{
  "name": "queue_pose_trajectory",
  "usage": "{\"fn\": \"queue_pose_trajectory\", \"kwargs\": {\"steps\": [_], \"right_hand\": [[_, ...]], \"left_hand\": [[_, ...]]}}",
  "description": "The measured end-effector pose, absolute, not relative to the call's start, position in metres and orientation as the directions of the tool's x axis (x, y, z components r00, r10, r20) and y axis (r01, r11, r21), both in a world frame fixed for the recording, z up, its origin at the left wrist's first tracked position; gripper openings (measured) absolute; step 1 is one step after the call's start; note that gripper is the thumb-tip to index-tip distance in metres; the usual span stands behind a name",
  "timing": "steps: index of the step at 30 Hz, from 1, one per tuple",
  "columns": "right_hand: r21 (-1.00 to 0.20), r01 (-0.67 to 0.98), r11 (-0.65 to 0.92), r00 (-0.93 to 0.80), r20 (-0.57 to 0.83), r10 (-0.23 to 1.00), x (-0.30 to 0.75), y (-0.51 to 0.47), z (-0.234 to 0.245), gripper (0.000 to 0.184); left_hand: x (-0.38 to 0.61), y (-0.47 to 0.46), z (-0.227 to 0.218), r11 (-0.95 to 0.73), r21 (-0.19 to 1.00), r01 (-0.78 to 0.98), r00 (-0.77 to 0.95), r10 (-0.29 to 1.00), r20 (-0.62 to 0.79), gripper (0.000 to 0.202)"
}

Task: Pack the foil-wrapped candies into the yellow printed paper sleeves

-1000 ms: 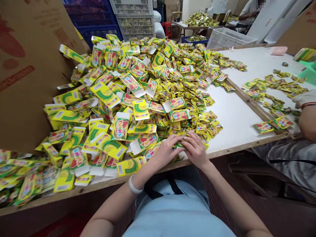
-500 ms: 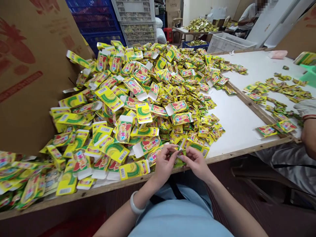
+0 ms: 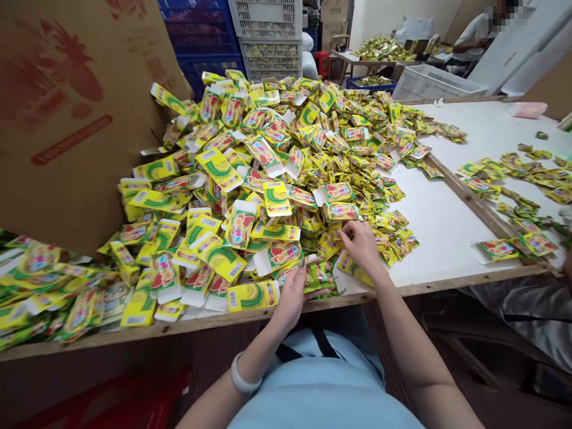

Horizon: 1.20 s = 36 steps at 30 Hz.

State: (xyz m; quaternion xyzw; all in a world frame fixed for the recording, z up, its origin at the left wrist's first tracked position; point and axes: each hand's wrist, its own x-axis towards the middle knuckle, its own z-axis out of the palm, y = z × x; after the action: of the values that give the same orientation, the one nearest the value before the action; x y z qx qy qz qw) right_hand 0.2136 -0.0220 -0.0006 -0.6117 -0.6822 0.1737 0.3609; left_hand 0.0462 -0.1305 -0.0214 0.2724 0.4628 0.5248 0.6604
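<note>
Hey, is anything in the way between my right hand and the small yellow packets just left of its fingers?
Nothing visible. Your right hand is right beside the small yellow packets. A printed box lies just beyond your fingers, not between them and the packets.

Carton (image 3: 89, 137) left of small boxes (image 3: 277, 199)

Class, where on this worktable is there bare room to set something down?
Widest: white tabletop between the sachet pile and the wooden strip. Another patch: beyond the strip, between the loose sachets and the pink item. Crowded: from the cardboard carton across the printed boxes to the left hand and right hand.
</note>
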Motion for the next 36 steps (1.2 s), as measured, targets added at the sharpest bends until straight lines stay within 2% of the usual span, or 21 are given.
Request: {"fn": "queue_pose_trajectory", "kwargs": {"steps": [2, 4, 6, 7, 9, 11, 14, 16, 17, 19, 21, 23, 25, 27, 31, 34, 36], "right_hand": [[-0.746, 0.626, 0.228, -0.042, 0.259, 0.965, 0.225, -0.029, 0.007, 0.029], [-0.889, 0.403, 0.216, -0.138, 0.174, 0.975, 0.242, -0.044, 0.013, 0.028], [-0.984, 0.146, 0.098, -0.353, 0.04, 0.935, 0.257, -0.061, 0.015, 0.029], [-0.996, 0.085, 0.023, -0.481, -0.02, 0.877, 0.262, -0.069, 0.015, 0.028], [-0.99, 0.138, -0.025, -0.664, -0.111, 0.74, 0.264, -0.079, 0.014, 0.024], [-0.965, 0.25, 0.083, -0.711, -0.125, 0.692, 0.259, -0.082, 0.014, 0.017], [-0.885, 0.363, 0.293, -0.654, -0.018, 0.756, 0.248, -0.085, 0.011, 0.014], [-0.87, 0.37, 0.326, -0.559, 0.072, 0.826, 0.245, -0.093, 0.003, 0.008], [-0.884, 0.352, 0.309, -0.486, 0.109, 0.867, 0.244, -0.1, -0.003, 0.005], [-0.936, 0.264, 0.234, -0.339, 0.137, 0.931, 0.244, -0.118, -0.019, 0.033], [-0.982, 0.129, 0.141, -0.289, 0.098, 0.952, 0.241, -0.138, -0.034, 0.057], [-0.998, 0.02, 0.062, -0.287, 0.054, 0.957, 0.237, -0.154, -0.042, 0.051], [-0.999, -0.022, 0.027, -0.229, 0.031, 0.973, 0.235, -0.161, -0.041, 0.031], [-1.0, -0.013, 0.023, -0.125, 0.024, 0.992, 0.24, -0.159, -0.032, 0.025], [-1.0, 0.019, 0.007, 0.054, 0.008, 0.998, 0.283, -0.14, -0.022, 0.03], [-0.996, -0.022, -0.087, 0.092, -0.089, 0.992, 0.321, -0.13, -0.03, 0.04], [-0.987, -0.014, -0.158, 0.023, -0.158, 0.987, 0.335, -0.131, -0.038, 0.045]], "left_hand": [[0.042, -0.134, -0.021, 0.358, 0.78, -0.514, 0.097, 0.927, -0.363, 0.049], [0.039, -0.136, -0.022, 0.413, 0.737, -0.535, 0.198, 0.909, -0.366, 0.054], [0.038, -0.137, -0.023, 0.479, 0.714, -0.511, 0.319, 0.877, -0.359, 0.066], [0.039, -0.136, -0.022, 0.513, 0.71, -0.483, 0.379, 0.853, -0.359, 0.073], [0.042, -0.135, -0.019, 0.558, 0.724, -0.405, 0.474, 0.805, -0.356, 0.081], [0.047, -0.134, -0.016, 0.522, 0.793, -0.315, 0.502, 0.8, -0.328, 0.078], [0.054, -0.136, -0.016, 0.335, 0.921, -0.201, 0.416, 0.88, -0.229, 0.064], [0.058, -0.141, -0.02, 0.242, 0.952, -0.188, 0.337, 0.926, -0.17, 0.058], [0.059, -0.144, -0.023, 0.218, 0.955, -0.201, 0.306, 0.94, -0.151, 0.057], [0.06, -0.151, -0.028, 0.156, 0.967, -0.2, 0.269, 0.958, -0.098, 0.053], [0.061, -0.157, -0.03, 0.042, 0.994, -0.1, 0.259, 0.966, -0.014, 0.045], [0.062, -0.158, -0.027, -0.099, 0.994, 0.051, 0.275, 0.958, 0.082, 0.041], [0.065, -0.153, -0.024, -0.213, 0.962, 0.17, 0.27, 0.949, 0.163, 0.041], [0.069, -0.139, -0.023, -0.296, 0.91, 0.291, 0.242, 0.943, 0.229, 0.041], [0.08, -0.104, -0.031, -0.327, 0.689, 0.647, 0.195, 0.944, 0.266, 0.047], [0.085, -0.09, -0.041, -0.338, 0.555, 0.76, 0.271, 0.941, 0.202, 0.019], [0.084, -0.091, -0.043, -0.399, 0.56, 0.726, 0.343, 0.916, 0.209, 0.008]]}}
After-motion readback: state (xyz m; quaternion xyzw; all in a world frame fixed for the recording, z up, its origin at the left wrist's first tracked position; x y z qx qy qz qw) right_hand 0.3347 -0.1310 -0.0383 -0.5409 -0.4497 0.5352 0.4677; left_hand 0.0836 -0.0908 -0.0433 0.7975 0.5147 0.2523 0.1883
